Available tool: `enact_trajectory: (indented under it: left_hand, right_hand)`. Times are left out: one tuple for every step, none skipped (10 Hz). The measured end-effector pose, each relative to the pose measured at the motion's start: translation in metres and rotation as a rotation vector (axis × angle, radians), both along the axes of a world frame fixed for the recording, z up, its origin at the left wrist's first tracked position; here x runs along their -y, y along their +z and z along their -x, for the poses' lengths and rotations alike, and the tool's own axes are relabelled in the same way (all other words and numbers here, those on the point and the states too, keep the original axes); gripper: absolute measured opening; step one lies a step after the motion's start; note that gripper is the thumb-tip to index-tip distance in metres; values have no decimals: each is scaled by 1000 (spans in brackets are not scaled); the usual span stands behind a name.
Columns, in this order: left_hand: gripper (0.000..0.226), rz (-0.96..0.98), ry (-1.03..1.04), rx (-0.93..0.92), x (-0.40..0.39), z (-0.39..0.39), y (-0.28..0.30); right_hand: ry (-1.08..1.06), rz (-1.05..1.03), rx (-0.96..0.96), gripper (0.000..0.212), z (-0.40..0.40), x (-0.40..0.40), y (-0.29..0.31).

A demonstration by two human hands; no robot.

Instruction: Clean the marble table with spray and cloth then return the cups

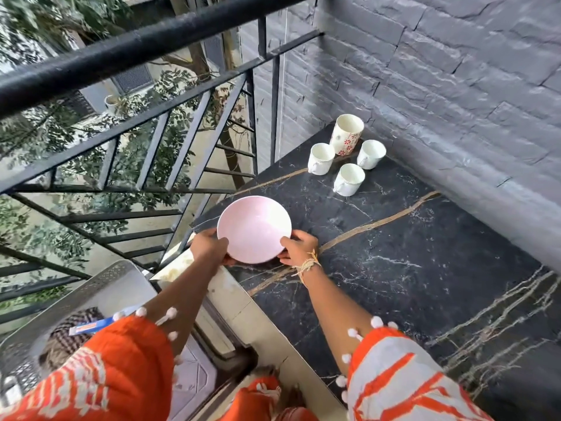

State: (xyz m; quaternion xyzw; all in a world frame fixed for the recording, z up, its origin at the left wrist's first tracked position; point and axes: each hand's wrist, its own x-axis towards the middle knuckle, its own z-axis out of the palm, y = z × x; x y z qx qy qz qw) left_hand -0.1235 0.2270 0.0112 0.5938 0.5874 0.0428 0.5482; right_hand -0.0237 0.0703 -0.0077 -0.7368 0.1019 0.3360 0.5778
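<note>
Pink bowl [254, 229] sits at the marble table's [394, 253] near-left edge, and I've got both hands on it: left hand [209, 246] gripping the left rim, right hand [299, 247] the right rim. Cups lie beyond it, toward the far wall (right hand nearer). Count: three small white cups [349, 179], one tall patterned mug [346, 134], one bowl.

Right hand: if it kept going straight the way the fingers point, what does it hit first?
The right hand grips the pink bowl on the marble table, fingers pointing left across the bowl. Going straight on, it would meet the bowl's rim first, probably the left hand beyond it.
</note>
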Motion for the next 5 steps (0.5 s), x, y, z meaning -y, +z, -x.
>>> enact_trajectory:
  left_hand:
    - [51,-24,-27,-10,-1,0,1]
    - [48,-23,-54,-2,-2,3,1]
    - [50,2,-132,12,-5,7,4]
    - [54,30,-176,13,-6,11,1]
    - [52,40,-159,45,-3,20,-4]
  right_hand:
    - [-11,-6,-14,29,2,0,-1]
    - [-9,-9,-25,28,6,1,-1]
    - [-9,-42,-78,28,8,3,3]
    - [-34,-79,-134,33,10,6,3]
    - [-149,-123,-192,39,20,7,8]
